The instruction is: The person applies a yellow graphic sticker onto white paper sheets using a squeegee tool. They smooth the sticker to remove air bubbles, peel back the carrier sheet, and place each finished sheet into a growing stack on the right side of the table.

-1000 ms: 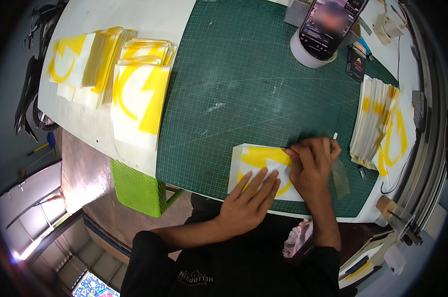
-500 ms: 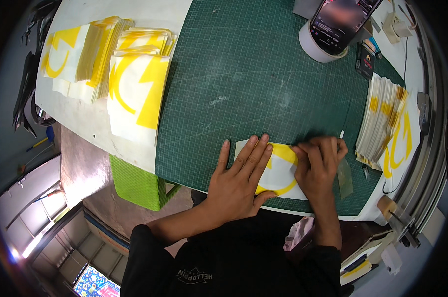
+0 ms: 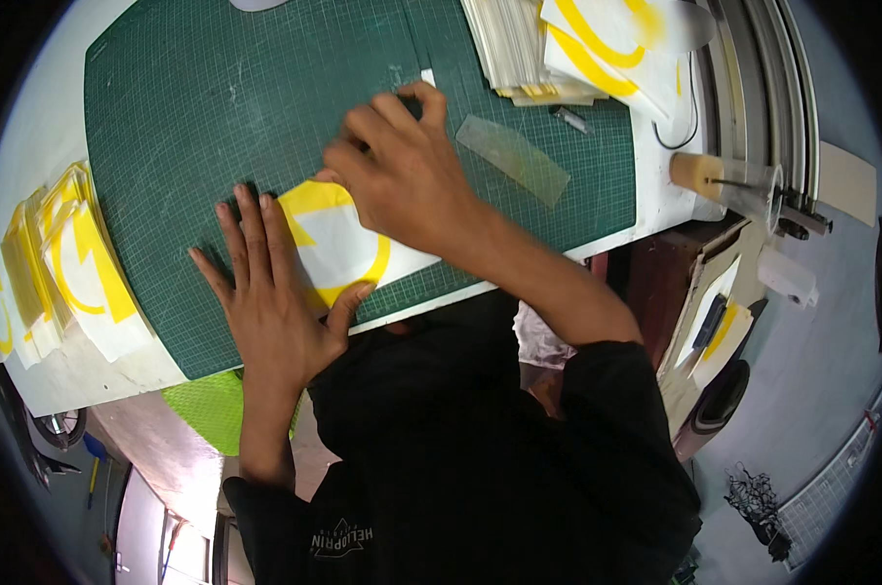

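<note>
A white sheet with a yellow printed design (image 3: 338,239) lies on the green cutting mat (image 3: 236,107), close to the table's near edge. My left hand (image 3: 280,297) rests flat over the sheet's left end, fingers spread and thumb along the near edge. At the far edge, my right hand (image 3: 402,175) is closed, with thumb and fingertips pressed together against the sheet. What sits in that pinch is hidden. Just beyond the right knuckles shows a small white piece (image 3: 427,76); I cannot tell whether it is held.
Printed yellow-and-white sheets (image 3: 90,273) stand stacked at the left. Another stack (image 3: 514,49) lies at the far right. Right of my right hand are a translucent strip (image 3: 514,161) and a small metal piece (image 3: 569,119). A clear cylinder (image 3: 753,188) stands beyond the mat's right side.
The whole view has swung round and shifted right, taking the phone out of sight. Both hands stay on the same sheet, left flat and right pinched.
</note>
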The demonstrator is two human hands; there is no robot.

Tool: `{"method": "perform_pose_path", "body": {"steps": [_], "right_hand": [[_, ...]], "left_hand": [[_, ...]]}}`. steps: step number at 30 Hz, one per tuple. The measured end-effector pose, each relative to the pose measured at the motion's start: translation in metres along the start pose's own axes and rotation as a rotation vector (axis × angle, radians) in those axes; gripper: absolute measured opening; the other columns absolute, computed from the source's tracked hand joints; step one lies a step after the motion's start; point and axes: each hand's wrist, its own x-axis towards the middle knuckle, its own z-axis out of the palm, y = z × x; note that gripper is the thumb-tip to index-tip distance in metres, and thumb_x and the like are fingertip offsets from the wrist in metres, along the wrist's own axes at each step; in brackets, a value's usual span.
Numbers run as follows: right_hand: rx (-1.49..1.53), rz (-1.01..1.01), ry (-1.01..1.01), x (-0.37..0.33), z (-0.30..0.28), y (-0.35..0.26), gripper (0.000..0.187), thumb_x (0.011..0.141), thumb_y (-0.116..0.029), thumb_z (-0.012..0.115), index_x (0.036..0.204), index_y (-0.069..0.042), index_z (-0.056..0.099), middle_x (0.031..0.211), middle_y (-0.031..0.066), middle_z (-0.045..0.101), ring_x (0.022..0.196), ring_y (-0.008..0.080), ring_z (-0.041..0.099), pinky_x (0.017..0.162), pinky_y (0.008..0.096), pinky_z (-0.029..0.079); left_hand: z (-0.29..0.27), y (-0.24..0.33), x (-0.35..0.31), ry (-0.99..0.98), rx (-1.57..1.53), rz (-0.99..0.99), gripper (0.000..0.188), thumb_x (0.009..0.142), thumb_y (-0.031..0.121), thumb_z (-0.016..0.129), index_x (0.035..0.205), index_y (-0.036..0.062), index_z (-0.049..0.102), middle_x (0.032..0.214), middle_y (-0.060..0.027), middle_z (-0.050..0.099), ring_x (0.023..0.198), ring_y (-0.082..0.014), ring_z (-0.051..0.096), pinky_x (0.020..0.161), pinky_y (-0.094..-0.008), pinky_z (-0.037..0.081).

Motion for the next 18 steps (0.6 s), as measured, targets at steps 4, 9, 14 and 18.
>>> {"method": "perform_pose_path", "body": {"steps": [4,9,14,18], "right_hand": [[0.012,-0.003,-0.007,0.001,-0.005,0.001,0.015,0.082,-0.024,0.077,0.085,-0.011,0.069,0.091,0.0041,0.058,0.096,0.0248,0.057,0.098,0.057,0.036],[-0.178,0.043,-0.04,-0.01,-0.014,-0.038,0.032,0.087,-0.028,0.067,0.108,-0.005,0.071,0.116,0.0141,0.064,0.116,0.0329,0.058,0.109,0.0685,0.032],[0.114,0.147,-0.352,-0.025,-0.019,-0.086,0.066,0.098,-0.046,0.059,0.146,0.0,0.057,0.161,0.0172,0.045,0.154,0.0333,0.036,0.118,0.0751,0.021],[-0.024,0.144,-0.417,-0.038,-0.029,-0.059,0.073,0.098,-0.053,0.059,0.149,-0.001,0.053,0.165,0.014,0.04,0.156,0.0297,0.033,0.119,0.0749,0.016]], "left_hand": [[0.005,0.001,-0.002,-0.079,0.02,0.148,0.094,0.1,0.06,0.05,0.163,-0.0043,0.024,0.171,-0.0264,0.02,0.161,-0.0404,0.016,0.123,-0.0702,-0.002],[-0.001,-0.003,0.0,-0.088,-0.149,0.151,0.097,0.096,0.063,0.053,0.161,-0.005,0.03,0.169,-0.0273,0.025,0.159,-0.0409,0.021,0.122,-0.0718,0.007],[0.005,-0.007,0.0,-0.048,-0.143,0.169,0.093,0.092,0.053,0.058,0.16,-0.0044,0.032,0.169,-0.0239,0.028,0.159,-0.0379,0.025,0.124,-0.0701,0.01],[0.004,-0.006,-0.004,-0.074,-0.167,0.157,0.093,0.096,0.056,0.056,0.16,-0.0062,0.03,0.169,-0.027,0.025,0.159,-0.0409,0.023,0.123,-0.0702,0.009]]}}
